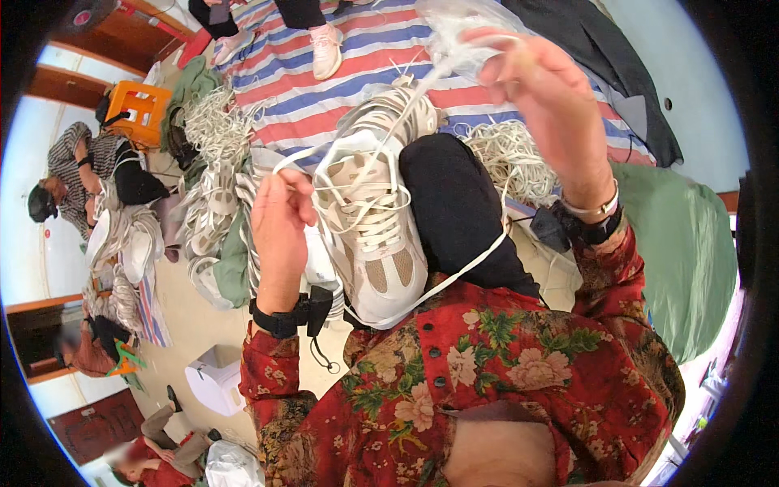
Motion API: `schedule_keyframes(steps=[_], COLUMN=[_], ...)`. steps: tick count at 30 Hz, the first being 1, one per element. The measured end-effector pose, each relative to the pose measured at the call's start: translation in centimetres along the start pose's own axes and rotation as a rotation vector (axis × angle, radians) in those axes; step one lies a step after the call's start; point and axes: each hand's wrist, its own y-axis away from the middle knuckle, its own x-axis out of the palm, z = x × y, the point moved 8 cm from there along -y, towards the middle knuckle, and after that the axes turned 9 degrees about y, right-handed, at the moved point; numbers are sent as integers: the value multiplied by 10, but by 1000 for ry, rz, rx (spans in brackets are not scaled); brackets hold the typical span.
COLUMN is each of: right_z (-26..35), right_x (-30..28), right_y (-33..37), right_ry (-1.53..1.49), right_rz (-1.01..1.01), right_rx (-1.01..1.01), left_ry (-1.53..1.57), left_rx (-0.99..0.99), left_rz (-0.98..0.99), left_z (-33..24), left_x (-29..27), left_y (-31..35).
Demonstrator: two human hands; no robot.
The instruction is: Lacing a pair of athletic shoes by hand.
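A white and beige sneaker (381,235) rests across my lap with its toe toward me, its cream shoelace (375,217) threaded in rows over the tongue. My left hand (280,215) is beside the shoe's opening, thumb and fingers closed on a loop of that lace. Raised at the upper right, my right hand (540,89) pinches a lace strand that runs up from the shoe; its fingertips are slightly blurred. Another length of lace hangs round the toe and over my dark-trousered knee (454,203). Behind the shoe is a row of similar sneakers (398,114).
A striped sheet (284,105) covers the floor ahead, with lace heaps (215,122) and another lace pile (511,158) on it. Clear plastic (462,32) lies beyond my right hand. An orange stool (138,109), a white bin (215,377) and several seated people are leftward.
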Motion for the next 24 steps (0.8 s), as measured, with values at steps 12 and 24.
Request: schedule_keyframes(steps=[12, 24], right_z=[-167, -169], right_x=[-78, -15], right_y=[38, 32], right_ry=[331, 1477], right_rz=[0, 237], right_rx=[523, 137], left_ry=[238, 298], left_rx=[55, 148], left_rz=[-528, -638], left_z=[21, 9], left_x=[-103, -129], left_y=[38, 46])
